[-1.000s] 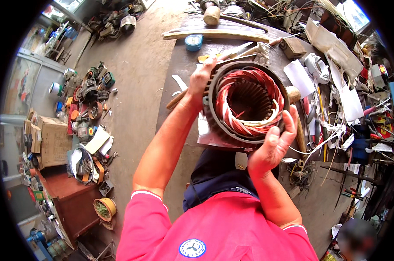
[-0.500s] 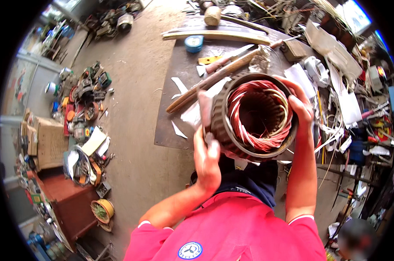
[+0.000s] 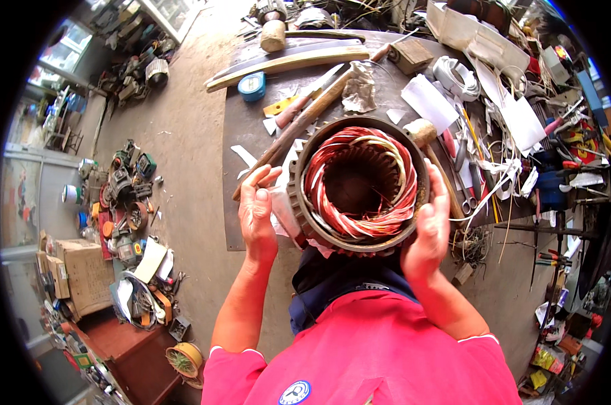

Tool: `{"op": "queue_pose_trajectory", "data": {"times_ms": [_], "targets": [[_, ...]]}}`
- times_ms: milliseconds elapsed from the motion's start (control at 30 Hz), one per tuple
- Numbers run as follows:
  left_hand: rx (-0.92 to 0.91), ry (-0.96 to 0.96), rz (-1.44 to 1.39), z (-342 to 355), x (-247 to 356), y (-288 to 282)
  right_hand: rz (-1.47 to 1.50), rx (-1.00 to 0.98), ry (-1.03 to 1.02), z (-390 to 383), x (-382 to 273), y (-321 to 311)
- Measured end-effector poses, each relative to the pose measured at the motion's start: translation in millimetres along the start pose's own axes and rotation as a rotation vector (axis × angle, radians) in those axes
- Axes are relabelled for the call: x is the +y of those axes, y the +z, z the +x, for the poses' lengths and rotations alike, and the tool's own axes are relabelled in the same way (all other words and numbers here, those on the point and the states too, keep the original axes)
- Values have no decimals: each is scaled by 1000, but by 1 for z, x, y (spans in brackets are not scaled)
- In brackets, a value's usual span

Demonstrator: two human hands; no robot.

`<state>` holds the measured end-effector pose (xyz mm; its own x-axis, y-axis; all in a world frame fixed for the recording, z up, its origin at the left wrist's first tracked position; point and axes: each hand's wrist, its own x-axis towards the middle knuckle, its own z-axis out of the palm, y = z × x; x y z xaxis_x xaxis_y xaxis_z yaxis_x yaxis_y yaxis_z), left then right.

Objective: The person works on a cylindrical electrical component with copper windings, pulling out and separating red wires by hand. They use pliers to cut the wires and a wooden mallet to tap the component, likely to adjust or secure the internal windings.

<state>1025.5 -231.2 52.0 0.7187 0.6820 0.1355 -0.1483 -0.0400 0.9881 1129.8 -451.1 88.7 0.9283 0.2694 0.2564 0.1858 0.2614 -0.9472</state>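
Observation:
A motor stator, a ribbed dark metal ring with red and white wound coils inside, sits upright at the front edge of the dark table, its round opening facing up. My left hand is open, a little apart from the stator's left side, palm toward it and fingers slightly bent. My right hand lies along the right side of the stator, its fingers stretched and seemingly touching the outer wall. Between my left hand and the stator is a whitish-pink piece, partly hidden.
Behind the stator lie a long wooden stick, a blue tape measure, a wooden bar and crumpled paper. A mallet, scissors and white scraps crowd the right. Motor parts lie on the floor at left.
The stator has gone from tilted in both hands to upright at the table's front edge. My left hand has come off it and moved left; the view has shifted.

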Motion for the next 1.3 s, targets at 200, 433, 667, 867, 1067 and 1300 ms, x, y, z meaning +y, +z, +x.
{"op": "queue_pose_trajectory", "data": {"times_ms": [200, 433, 667, 867, 1067, 1300], "targets": [[120, -73, 150, -23, 4, 9, 255, 61, 44, 9, 1, 12], [35, 11, 76, -123, 23, 38, 334, -426, 355, 107, 7, -12], [-228, 522, 515, -46, 79, 30, 351, -269, 304, 104, 23, -19], [-973, 420, 870, 51, 123, 87, 184, -75, 90, 81, 16, -26], [-1286, 105, 1142, 82, 117, 129, 61, -114, 30, 51, -3, -43], [-1303, -91, 1252, 83, 125, 146, 31, -121, 22, 30, -2, -61]]}}
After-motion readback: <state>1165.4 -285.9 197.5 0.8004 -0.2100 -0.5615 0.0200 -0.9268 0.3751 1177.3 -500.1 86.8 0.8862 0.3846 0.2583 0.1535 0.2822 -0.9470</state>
